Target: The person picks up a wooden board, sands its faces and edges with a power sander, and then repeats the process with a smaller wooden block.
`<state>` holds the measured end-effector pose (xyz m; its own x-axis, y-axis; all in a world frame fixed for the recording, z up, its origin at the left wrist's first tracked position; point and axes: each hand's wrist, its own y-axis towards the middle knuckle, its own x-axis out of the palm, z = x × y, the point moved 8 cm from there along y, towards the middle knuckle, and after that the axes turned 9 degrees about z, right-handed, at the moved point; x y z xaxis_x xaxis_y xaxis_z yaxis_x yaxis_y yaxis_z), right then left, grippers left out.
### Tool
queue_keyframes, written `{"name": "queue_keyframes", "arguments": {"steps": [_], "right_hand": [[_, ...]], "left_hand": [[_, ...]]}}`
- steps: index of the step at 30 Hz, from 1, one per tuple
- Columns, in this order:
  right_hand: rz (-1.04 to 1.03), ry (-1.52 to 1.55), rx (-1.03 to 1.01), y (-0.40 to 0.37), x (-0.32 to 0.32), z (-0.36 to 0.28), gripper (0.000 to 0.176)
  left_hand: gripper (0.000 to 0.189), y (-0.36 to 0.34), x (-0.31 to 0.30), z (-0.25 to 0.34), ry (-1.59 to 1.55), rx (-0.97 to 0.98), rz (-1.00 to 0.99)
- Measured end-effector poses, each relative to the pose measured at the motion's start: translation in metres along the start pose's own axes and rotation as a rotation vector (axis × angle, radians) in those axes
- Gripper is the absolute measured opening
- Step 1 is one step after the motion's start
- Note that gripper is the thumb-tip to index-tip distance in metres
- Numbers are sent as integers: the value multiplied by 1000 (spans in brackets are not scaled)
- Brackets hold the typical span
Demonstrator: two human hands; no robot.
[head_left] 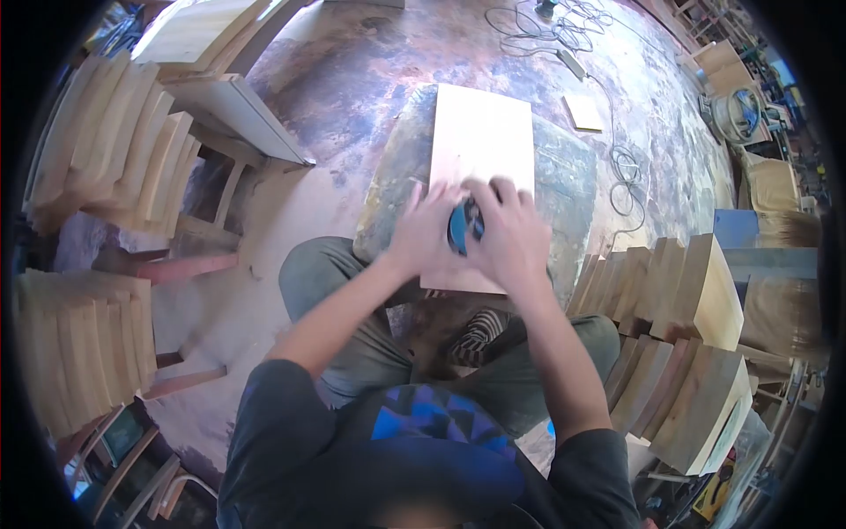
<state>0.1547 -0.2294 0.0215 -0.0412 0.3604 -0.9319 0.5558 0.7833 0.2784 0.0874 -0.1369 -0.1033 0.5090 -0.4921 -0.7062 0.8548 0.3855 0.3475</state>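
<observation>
A pale flat wooden board [482,132] lies lengthwise in front of me on a worn, stained work surface [564,176]. Over its near half, both hands are around a blue and black palm-sized tool [457,229], whose exact kind I cannot make out. My right hand [509,234] curls over its top and right side. Against its left side is my left hand [421,231], with fingers bent toward the top and slightly blurred. The tool's underside is hidden by the hands, and it appears to be against the board.
Stacked wooden boards stand at the left [97,141] and lower left [84,344]. More wood blocks [679,291] are close by my right knee. A cable [627,176] runs across the floor from a power strip [571,63]. A small pale board [582,113] lies nearby.
</observation>
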Motion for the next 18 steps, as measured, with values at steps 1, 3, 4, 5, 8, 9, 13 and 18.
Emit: {"name": "queue_keyframes", "arguments": {"steps": [1,3,4,5,8,9,13,18], "right_hand": [[-2,5,-40,-20,-9,-11,59],[-3,8,-80,-57,-23,-26,62],[-20,34,-89,-73,-27,-30,64],[-37,59,-100,-82,-29,-33,66],[-50,41,-99,-89,-30,-28,70],[-46,24,-65,-80,-29,-22,71],[30,-8,-37,-15,-13,-1,65],[100,-34,-32,88,23,29,54]], "left_hand": [[123,-23,-3,13,-4,-27,-52],[122,-59,-7,32,17,-30,-72],[120,-74,-6,39,37,-34,-96],[120,-85,-7,46,39,-37,-87],[113,-91,6,50,18,-59,-55],[113,-82,13,45,-2,-41,-22],[115,-11,17,12,-40,-5,29],[124,87,21,-49,-68,47,157]]}}
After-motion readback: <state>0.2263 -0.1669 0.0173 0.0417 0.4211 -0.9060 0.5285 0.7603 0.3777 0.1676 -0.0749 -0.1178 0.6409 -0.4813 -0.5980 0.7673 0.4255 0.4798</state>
